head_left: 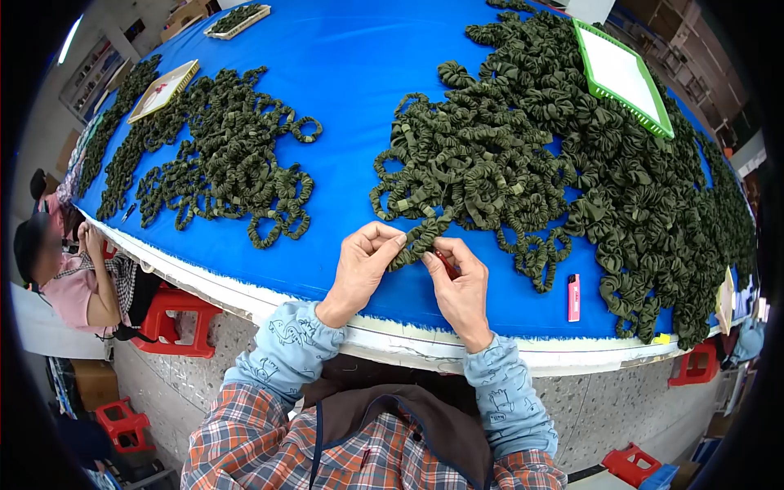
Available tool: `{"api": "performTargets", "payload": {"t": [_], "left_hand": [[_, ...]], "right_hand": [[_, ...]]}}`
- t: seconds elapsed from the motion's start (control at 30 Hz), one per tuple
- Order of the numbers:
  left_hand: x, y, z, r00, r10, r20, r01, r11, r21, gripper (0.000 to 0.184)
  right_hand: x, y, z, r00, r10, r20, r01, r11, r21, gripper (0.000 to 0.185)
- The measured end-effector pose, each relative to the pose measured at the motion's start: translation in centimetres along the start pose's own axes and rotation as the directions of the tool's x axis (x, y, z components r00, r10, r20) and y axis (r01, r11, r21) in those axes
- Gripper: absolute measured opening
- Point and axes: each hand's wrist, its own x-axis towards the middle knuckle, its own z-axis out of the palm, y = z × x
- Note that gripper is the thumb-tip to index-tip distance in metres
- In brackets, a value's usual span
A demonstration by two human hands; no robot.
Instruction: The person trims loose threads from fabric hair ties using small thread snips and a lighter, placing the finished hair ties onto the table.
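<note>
At the far left, a co-worker (69, 286) in a pink top sits beside the table, hands raised in front of the body. A shallow tray (173, 83) with a yellowish rim stands among dark green gathered bands on the blue table cover (351, 98). Below the table edge, a red stool (175, 322) stands on the floor. Right of the tray, a loose heap (233, 147) of bands occupies the left part of the cover, with separate rings at its near edge.

The left hand (367, 260) is nearly closed; its thumb and index finger pinch the left end of a gathered band (420, 242). This band is located between the two hands, raised near the front edge of the table. The right hand (460, 282) is likewise nearly closed, thumb and fingertips at the band's right end. It also has hold of a red object (445, 263) (mostly hidden by the fingers; type cannot be determined).

Behind the hands lies a centre heap (474, 159) of similar bands. To its right, a pink lighter (573, 298) lies on the cover near the front edge. Farther right, a green-rimmed tray (625, 77) rests on a larger heap (629, 184) of fuller green pieces.
</note>
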Motion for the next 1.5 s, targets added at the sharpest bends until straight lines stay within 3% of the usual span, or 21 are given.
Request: {"api": "performTargets", "payload": {"t": [0.53,0.67,0.7,0.77,0.83,0.87,1.0,1.17,1.5], "left_hand": [[0.3,0.0,-0.1,1.0,-0.009,-0.007,0.009,0.999,-0.039,0.004],[0.1,0.5,-0.1,0.999,0.035,-0.031,-0.033,0.997,0.063,0.004],[0.0,0.5,-0.1,0.999,0.036,-0.034,-0.034,0.998,0.062,0.004],[-0.2,0.5,0.2,0.982,0.181,-0.045,-0.165,0.956,0.243,0.003],[-0.4,0.3,0.6,0.947,0.32,-0.018,-0.284,0.865,0.413,0.005],[-0.4,0.2,0.8,0.948,0.317,-0.01,-0.285,0.866,0.411,0.005],[-0.3,-0.4,0.8,0.819,0.571,0.063,-0.477,0.614,0.629,0.01],[-0.3,-0.4,0.8,0.792,0.6,0.114,-0.495,0.523,0.694,0.011],[-0.4,-0.4,1.0,0.828,0.555,0.073,-0.45,0.583,0.676,0.009]], "right_hand": [[0.1,-0.1,-0.5,0.997,-0.066,0.036,0.069,0.995,-0.075,0.017],[-0.2,-1.0,-1.8,0.993,0.111,-0.037,-0.114,0.991,-0.074,0.019],[-0.3,-1.2,-1.8,0.993,0.111,-0.033,-0.113,0.991,-0.075,0.019],[-0.7,-1.9,-1.4,0.997,0.061,-0.054,-0.064,0.996,-0.054,0.02],[-1.3,-2.3,-1.0,0.996,0.014,-0.086,-0.017,0.999,-0.035,0.021],[-1.4,-2.2,-0.7,0.995,0.017,-0.094,-0.02,0.999,-0.037,0.021],[-1.4,-1.1,0.7,0.99,0.14,-0.016,-0.136,0.977,0.163,0.02],[-1.3,-0.2,0.8,0.977,0.212,0.008,-0.208,0.952,0.224,0.02],[-1.2,0.2,0.7,0.98,0.197,0.007,-0.194,0.958,0.21,0.02]]}}
